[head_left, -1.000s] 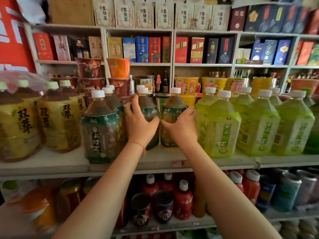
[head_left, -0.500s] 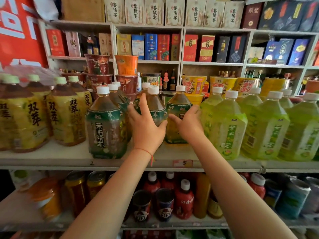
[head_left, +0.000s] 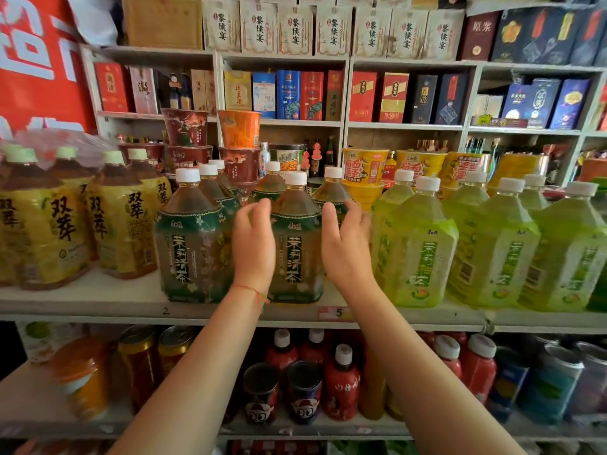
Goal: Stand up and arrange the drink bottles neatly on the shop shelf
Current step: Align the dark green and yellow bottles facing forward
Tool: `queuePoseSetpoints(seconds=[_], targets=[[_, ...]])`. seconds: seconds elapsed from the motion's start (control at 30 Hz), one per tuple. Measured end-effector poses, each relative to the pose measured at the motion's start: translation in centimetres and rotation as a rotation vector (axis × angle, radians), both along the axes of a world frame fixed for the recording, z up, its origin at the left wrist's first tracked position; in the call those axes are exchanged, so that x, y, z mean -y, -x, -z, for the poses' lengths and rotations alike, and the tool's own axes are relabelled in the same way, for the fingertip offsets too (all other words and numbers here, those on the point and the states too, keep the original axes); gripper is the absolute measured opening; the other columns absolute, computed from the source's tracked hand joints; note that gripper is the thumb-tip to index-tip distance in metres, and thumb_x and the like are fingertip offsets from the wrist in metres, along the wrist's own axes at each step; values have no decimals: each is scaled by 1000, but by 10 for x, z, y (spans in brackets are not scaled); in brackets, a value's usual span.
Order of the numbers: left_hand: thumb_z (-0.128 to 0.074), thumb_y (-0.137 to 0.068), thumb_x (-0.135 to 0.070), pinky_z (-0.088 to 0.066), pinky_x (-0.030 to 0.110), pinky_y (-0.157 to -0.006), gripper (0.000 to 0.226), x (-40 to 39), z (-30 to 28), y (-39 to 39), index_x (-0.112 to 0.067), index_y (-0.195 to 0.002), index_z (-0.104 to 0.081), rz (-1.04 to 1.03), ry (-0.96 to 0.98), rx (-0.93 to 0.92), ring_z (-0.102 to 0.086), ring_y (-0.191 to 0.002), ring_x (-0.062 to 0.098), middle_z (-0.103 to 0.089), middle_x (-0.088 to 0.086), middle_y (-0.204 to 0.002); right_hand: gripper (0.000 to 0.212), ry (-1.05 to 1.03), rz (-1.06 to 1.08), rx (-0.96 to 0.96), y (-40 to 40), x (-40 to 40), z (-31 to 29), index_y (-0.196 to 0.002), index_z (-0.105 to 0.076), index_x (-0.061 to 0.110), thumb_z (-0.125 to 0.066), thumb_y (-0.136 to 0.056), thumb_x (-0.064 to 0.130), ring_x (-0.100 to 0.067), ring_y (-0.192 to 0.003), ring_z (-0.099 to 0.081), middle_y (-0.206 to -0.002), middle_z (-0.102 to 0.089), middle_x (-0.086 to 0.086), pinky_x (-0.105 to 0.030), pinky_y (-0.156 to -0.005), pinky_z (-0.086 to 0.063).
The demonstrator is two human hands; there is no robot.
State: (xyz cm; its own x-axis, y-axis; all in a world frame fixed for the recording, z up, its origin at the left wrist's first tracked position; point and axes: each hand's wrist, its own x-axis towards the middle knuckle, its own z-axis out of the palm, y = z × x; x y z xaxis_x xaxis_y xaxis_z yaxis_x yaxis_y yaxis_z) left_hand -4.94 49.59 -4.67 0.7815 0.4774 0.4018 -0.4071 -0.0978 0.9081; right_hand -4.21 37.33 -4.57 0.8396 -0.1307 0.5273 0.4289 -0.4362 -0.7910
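yellow tea bottles (head_left: 49, 221): stand at the far left of the shelf (head_left: 98, 300), upright, not in hand.
front-left jasmine bottle (head_left: 192, 244): upright at the shelf's front edge, just beside the left hand.
left hand (head_left: 253, 244): fingers curled on the left side of the middle jasmine bottle (head_left: 295, 241).
right hand (head_left: 345, 247): fingers curved round that bottle's right side; whether the palm touches, i cannot tell.
green tea bottles (head_left: 417, 247): a row to the right, upright.
step: squaring the middle bottle in line with its neighbour.
next: seems to call for a small nudge so labels and fronts match, then letting go.
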Motion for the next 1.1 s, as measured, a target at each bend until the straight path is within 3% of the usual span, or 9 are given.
queuePoseSetpoints(seconds=[0.07, 0.13, 0.3, 0.37, 0.43, 0.53, 0.63, 0.8, 1.1], targets=[[-46, -88, -61, -51, 37, -95, 38, 1, -1, -4, -28, -96, -65, 72, 184, -84, -64, -102, 17, -67, -3, -103, 69, -148, -34, -59, 1, 2, -2, -159, -20, 15, -33, -105, 55, -25, -151, -24, -164, -23, -8, -44, -120, -25], [-45, -80, -67, -52, 50, -100, 53, 2, -1, -6, -28, -105, -72, 202, 262, -171, -68, -111, 27, -75, 3, -110, 70, -282, -40, -161, -2, 7, -5, -160, -20, 18, -33, -103, 58, -28, -149, -29, -163, -29, -8, -49, -120, -28], [-34, -102, -61, -57, 43, -91, 57, 29, 0, -4, -23, -116, -73, 513, 249, -296, -73, -100, 25, -79, 8, -106, 92, -455, -66, -368, -2, 11, -2, -152, -39, 27, -28, -81, 83, -30, -135, -50, -148, -53, -7, -51, -115, -37], [-31, -101, -67, -56, 44, -95, 62, 41, 4, -5, -24, -118, -72, 518, 247, -314, -73, -103, 25, -79, 7, -107, 93, -516, -66, -347, -5, 15, 4, -138, -55, 31, -27, -69, 88, -26, -120, -61, -130, -66, -3, -51, -108, -45], [-28, -99, -72, -53, 47, -100, 68, 44, 9, -11, -25, -120, -72, 521, 288, -340, -71, -108, 27, -78, 7, -109, 80, -543, -73, -356, -4, 17, 3, -129, -62, 32, -28, -78, 83, -23, -113, -64, -120, -70, 0, -49, -106, -48], [-29, -100, -71, -52, 47, -102, 69, 46, 15, -16, -24, -123, -72, 500, 325, -342, -69, -112, 28, -77, 8, -113, 71, -528, -85, -382, -2, 19, 2, -123, -64, 31, -26, -88, 79, -23, -112, -64, -118, -71, -1, -48, -106, -48], [-29, -100, -70, -54, 45, -100, 67, 47, 15, -18, -24, -122, -73, 491, 342, -341, -70, -111, 28, -78, 7, -111, 85, -562, -70, -425, -1, 19, 1, -131, -63, 29, -25, -80, 87, -24, -117, -62, -124, -70, -1, -48, -109, -45], [-28, -102, -66, -57, 41, -91, 65, 50, 12, -18, -23, -121, -73, 487, 362, -331, -71, -107, 29, -78, 9, -110, 59, -552, -72, -445, -1, 21, 2, -112, -62, 31, -27, -95, 76, -25, -112, -64, -118, -71, -3, -47, -106, -48], [-25, -106, -58, -57, 34, -78, 58, 57, 13, -9, -25, -109, -73, 466, 342, -277, -73, -95, 21, -80, 0, -90, 55, -599, -88, -358, 0, 22, 4, -107, -64, 33, -28, -96, 73, -23, -109, -65, -115, -72, 0, -47, -104, -50]])
